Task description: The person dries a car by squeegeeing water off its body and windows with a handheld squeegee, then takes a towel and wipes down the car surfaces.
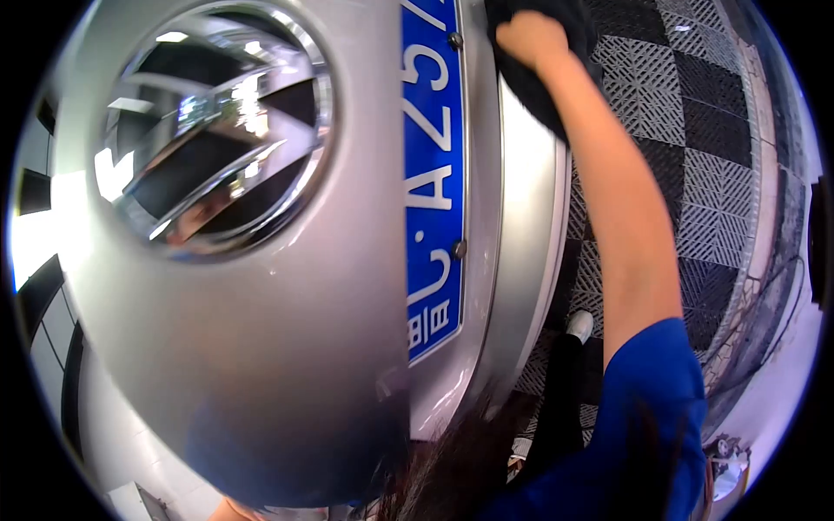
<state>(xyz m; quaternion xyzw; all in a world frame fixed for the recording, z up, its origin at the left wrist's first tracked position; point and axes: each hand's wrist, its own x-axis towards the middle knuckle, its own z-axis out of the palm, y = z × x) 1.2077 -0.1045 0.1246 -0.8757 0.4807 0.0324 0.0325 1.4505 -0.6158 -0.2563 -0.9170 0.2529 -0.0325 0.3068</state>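
My right hand is closed on a bunched black cloth, pressed against the lower rear edge of a silver car. The arm reaches across beside the bumper. Nearby on the car is a blue licence plate with white characters, held by dark bolts. A large round chrome emblem sits on the silver tailgate. At the bottom left edge, only a sliver of skin of my left hand or arm shows past the tailgate; its fingers are hidden.
Black and grey grid tiles cover the floor beside the car. A white shoe and a dark trouser leg show below my blue sleeve. A pale wall runs along the far right. Strands of dark hair hang at the bottom.
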